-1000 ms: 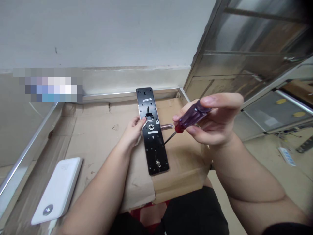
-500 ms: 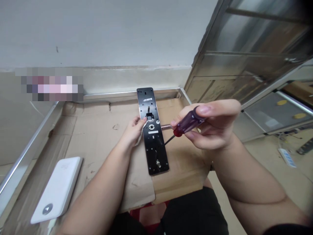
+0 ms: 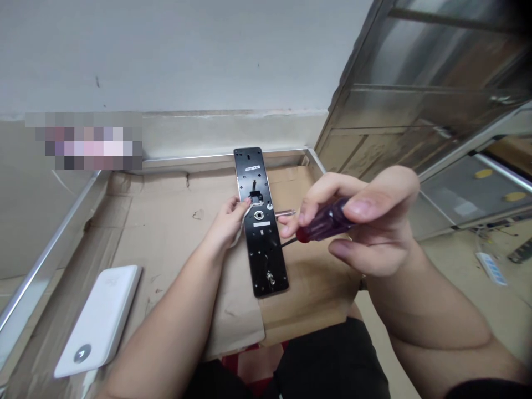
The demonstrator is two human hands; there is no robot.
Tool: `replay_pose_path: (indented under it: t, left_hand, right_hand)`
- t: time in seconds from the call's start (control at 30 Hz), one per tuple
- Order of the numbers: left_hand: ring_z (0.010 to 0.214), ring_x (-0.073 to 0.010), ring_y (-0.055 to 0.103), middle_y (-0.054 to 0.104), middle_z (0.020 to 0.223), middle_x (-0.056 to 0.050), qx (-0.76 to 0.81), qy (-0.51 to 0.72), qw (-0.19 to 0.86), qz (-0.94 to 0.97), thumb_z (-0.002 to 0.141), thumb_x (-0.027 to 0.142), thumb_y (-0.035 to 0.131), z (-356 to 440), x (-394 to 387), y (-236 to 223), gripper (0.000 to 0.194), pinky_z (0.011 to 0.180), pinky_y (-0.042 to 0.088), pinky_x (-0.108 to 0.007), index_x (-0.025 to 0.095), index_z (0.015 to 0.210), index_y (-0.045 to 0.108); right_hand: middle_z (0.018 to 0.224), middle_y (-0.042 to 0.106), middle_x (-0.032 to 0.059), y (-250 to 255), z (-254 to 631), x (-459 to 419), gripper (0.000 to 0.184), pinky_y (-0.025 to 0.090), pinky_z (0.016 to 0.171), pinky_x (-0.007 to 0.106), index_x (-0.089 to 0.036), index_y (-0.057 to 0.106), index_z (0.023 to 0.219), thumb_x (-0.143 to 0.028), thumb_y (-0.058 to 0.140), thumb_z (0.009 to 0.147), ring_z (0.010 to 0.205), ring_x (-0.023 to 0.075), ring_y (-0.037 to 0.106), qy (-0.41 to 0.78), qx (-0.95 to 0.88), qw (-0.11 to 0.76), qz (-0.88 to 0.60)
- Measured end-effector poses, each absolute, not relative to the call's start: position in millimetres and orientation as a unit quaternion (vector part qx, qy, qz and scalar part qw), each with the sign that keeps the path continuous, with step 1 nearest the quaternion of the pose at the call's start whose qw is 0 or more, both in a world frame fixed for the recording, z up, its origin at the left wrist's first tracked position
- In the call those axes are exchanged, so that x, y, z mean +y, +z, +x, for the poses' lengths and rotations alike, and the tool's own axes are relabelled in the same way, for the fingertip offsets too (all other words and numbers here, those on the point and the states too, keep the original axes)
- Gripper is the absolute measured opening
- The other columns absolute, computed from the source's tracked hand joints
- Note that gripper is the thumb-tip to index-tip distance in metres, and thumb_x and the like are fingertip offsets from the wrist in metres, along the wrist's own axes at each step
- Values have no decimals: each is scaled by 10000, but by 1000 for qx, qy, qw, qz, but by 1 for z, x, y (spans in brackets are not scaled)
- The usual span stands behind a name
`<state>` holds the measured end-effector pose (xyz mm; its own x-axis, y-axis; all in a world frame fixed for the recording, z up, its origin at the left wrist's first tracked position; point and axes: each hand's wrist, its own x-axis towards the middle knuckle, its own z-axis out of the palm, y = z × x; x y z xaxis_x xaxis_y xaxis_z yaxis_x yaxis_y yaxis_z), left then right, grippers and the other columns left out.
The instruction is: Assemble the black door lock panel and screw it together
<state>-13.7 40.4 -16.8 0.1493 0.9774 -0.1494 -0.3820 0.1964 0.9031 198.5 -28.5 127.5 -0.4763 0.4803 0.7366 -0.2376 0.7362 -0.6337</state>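
A long black door-lock panel point(image 3: 266, 261) lies lengthwise on the cardboard, its back side up, showing small holes, labels, a square spindle hole and two metal posts. My left hand point(image 3: 228, 223) is closed on the panel's left edge near its middle, thumb on top. From under the right edge sticks out a shiny metal lever handle point(image 3: 286, 213). Held in my right hand point(image 3: 380, 219) is a screwdriver point(image 3: 326, 221) with a dark purple, red-collared handle. Its shaft points left and down towards the panel's right edge; whether the tip touches anything is unclear.
Worn cardboard point(image 3: 174, 221) lines a table with a raised metal rim point(image 3: 54, 233). On the left lies a white power bank point(image 3: 102, 316) with a cable plugged in. A wall stands behind, and a metal door point(image 3: 419, 83) at the right. A power strip point(image 3: 491, 268) rests on the floor.
My right hand has moved a little right, and the screwdriver is tilted flatter. The fingers have shifted on its handle. My left hand and the panel have stayed in place.
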Motion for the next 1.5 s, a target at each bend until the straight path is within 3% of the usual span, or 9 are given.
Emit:
replay_pose_path:
  t: [0.1,0.5,0.77,0.87,0.97,1.1,1.3,1.4,1.5]
  left_hand:
    - [894,-210,709,753,974,-76,405,511,665,365,761,381,826,-14,40,-17,379,890,503,-350,162,1021,658]
    - [914,-222,707,754,963,-67,410,508,656,378,754,411,821,-13,37,-12,401,891,504,-356,157,1008,642]
    - [899,-219,718,759,1000,-85,419,484,677,364,791,372,806,-15,40,-12,381,913,519,-390,178,1068,628]
    - [948,-237,719,753,1059,-114,426,481,668,374,811,356,791,-15,40,-12,346,940,514,-413,177,1063,637]
    - [999,-249,715,743,1125,-142,427,479,659,393,823,372,781,-15,40,-12,361,966,508,-428,162,1079,638]
    - [1027,-259,716,733,1176,-157,427,478,647,414,829,409,774,-16,41,-15,405,971,516,-435,153,1109,634]
    - [1006,-266,723,743,1155,-153,432,474,630,439,835,431,760,-19,44,-24,381,939,530,-421,163,1091,673]
    - [981,-264,722,753,1110,-146,433,480,617,449,844,430,748,-19,44,-27,363,912,533,-407,169,1089,692]
    - [969,-271,717,756,1092,-141,441,477,599,467,850,453,735,-20,45,-28,370,888,532,-401,177,1093,701]
  right_hand:
    - [981,769,20,131,200,-21,412,667,675,303,-274,645,1053,-94,802,719,844,201,778,345,-795,497,-38]
    - [1132,775,60,132,204,-26,336,683,655,352,-274,746,1128,-165,728,810,863,228,782,259,-791,547,-89]
    - [976,700,15,116,207,-12,564,605,516,312,-374,749,1101,-189,909,593,743,194,685,169,-745,634,-124]
    - [1154,704,53,114,204,-13,400,652,636,411,-326,741,1134,-290,790,739,937,272,721,207,-740,633,-97]
    - [1190,736,80,112,201,-17,380,664,634,417,-257,706,1224,-202,632,855,962,284,748,239,-743,617,-96]
    - [1064,750,88,107,200,-13,436,638,537,341,-233,717,1229,-176,745,797,777,231,750,168,-743,638,-109]
    - [919,616,5,107,203,-4,459,608,528,298,-358,755,1079,-241,889,657,700,159,651,138,-711,674,-141]
    - [1089,656,48,109,203,-9,310,647,563,363,-312,769,1068,-318,779,758,863,231,700,172,-710,672,-122]
    - [1174,726,88,110,202,-15,347,667,577,396,-230,740,1180,-236,624,852,913,277,744,199,-729,648,-93]
